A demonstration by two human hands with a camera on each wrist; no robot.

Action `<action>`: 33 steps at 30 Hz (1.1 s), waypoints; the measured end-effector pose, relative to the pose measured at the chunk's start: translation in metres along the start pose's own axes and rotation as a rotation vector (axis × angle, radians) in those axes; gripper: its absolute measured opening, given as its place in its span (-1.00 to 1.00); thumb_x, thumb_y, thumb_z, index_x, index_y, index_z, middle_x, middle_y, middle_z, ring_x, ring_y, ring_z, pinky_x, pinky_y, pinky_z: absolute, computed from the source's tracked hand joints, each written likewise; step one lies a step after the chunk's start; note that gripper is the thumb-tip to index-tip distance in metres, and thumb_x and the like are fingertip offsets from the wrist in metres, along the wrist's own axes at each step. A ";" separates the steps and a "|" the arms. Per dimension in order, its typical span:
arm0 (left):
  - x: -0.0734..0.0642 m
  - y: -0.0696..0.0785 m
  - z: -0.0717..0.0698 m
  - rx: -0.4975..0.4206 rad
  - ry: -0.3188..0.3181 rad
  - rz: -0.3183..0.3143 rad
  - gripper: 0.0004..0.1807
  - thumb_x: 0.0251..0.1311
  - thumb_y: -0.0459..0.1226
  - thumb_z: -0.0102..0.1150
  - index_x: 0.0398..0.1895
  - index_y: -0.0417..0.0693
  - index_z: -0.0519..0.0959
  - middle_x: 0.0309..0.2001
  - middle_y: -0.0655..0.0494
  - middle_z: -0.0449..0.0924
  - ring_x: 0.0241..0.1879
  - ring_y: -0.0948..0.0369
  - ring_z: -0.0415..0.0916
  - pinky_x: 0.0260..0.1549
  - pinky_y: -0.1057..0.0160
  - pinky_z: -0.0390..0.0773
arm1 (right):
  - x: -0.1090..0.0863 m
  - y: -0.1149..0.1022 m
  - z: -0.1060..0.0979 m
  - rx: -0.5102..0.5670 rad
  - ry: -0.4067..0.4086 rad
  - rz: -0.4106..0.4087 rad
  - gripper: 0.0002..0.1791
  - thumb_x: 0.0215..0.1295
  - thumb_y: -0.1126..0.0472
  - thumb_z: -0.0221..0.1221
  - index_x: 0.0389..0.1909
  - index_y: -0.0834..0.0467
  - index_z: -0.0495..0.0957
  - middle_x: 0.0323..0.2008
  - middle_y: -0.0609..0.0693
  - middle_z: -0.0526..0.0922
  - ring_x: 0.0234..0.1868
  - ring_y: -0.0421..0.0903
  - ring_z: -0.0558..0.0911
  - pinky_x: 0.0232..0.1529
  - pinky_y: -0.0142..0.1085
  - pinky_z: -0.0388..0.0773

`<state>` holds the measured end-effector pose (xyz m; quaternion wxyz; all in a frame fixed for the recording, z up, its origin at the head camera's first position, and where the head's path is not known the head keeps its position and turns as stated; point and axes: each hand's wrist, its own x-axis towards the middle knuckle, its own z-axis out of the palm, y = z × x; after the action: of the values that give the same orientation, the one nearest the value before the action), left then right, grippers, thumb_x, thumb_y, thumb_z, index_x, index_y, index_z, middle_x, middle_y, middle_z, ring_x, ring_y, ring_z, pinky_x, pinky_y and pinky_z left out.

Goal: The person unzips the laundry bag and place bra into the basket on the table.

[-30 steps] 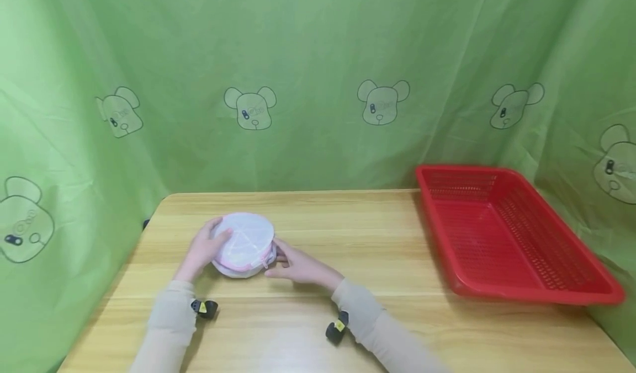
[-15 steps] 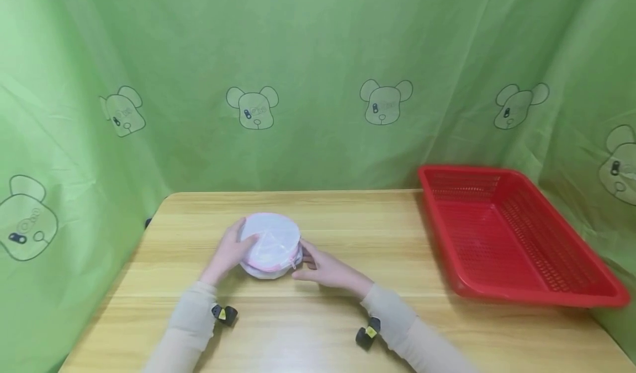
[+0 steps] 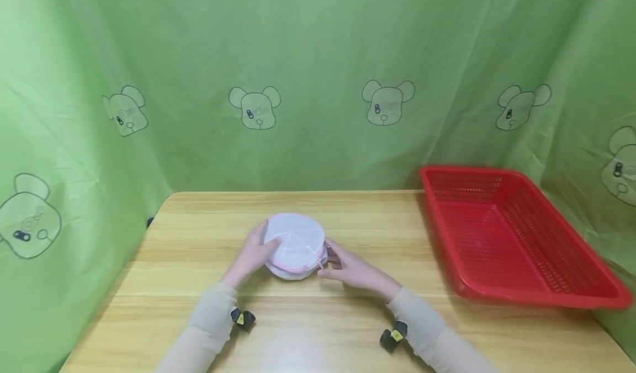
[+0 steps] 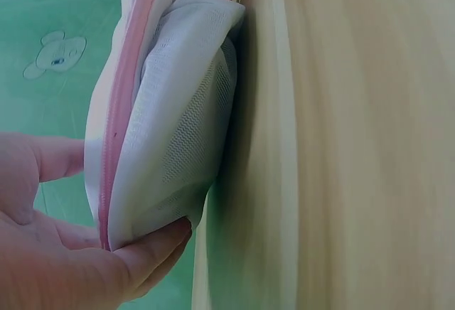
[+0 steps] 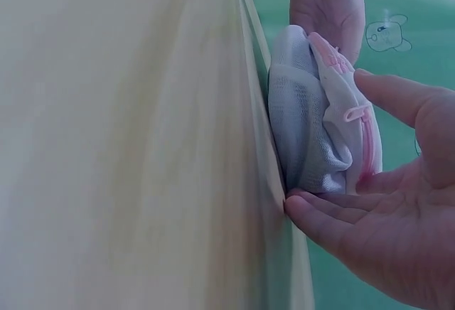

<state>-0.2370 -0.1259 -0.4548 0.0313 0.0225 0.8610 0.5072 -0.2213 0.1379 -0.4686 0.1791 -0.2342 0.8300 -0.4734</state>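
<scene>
Near the middle of the counter (image 3: 377,224), the left hand (image 3: 250,254) grips the left edge of a round white mesh zip pouch (image 3: 295,240), thumb on top and fingers wrapped below. The pouch lies nearly flat, low over the surface (whether it touches, I cannot tell). It looks light, soft and yielding, its mesh wall (image 4: 181,129) sagging and creased, so it should squash rather than break; the netting is unlikely to slip, though it might snag. The rim along the pink zip (image 4: 119,111) seems the firmest part, and a hold there from opposite sides ought to suit it best. The right hand (image 3: 350,268) cups the right edge, fingers curled round it, thumb near the pink zip pull (image 5: 355,113). Farther right, well apart, sits a red plastic basket (image 3: 541,296).
</scene>
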 end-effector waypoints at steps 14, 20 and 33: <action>0.004 0.004 0.030 -0.037 -0.001 0.037 -0.21 0.31 -0.18 0.10 0.49 -0.30 0.02 0.48 -0.34 0.02 0.49 -0.21 -0.02 0.46 -0.16 -0.01 | -0.023 0.007 -0.020 -0.035 0.020 0.005 0.00 0.28 0.09 0.24 0.53 0.23 -0.20 0.44 0.38 0.14 0.39 0.30 0.31 0.37 0.10 0.28; 0.003 0.006 0.033 -0.056 0.007 0.050 -0.23 0.31 -0.19 0.11 0.49 -0.27 0.05 0.48 -0.33 0.04 0.49 -0.19 -0.03 0.47 -0.15 -0.02 | -0.026 0.006 -0.024 -0.094 0.028 0.003 -0.01 0.29 0.07 0.23 0.54 0.18 -0.19 0.46 0.32 0.12 0.40 0.26 0.31 0.39 0.07 0.26; 0.002 0.009 0.024 -0.068 -0.019 0.037 -0.18 0.26 -0.21 0.14 0.50 -0.24 0.00 0.48 -0.36 -0.02 0.47 -0.25 -0.02 0.45 -0.19 0.01 | -0.030 0.007 -0.027 -0.202 0.120 0.011 -0.01 0.25 0.02 0.26 0.53 0.20 -0.11 0.44 0.30 0.19 0.41 0.26 0.28 0.42 0.14 0.16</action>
<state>-0.2372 -0.1003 -0.4591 0.0311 0.0422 0.8422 0.5366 -0.2122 0.1762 -0.4590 0.1070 -0.2178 0.8839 -0.3997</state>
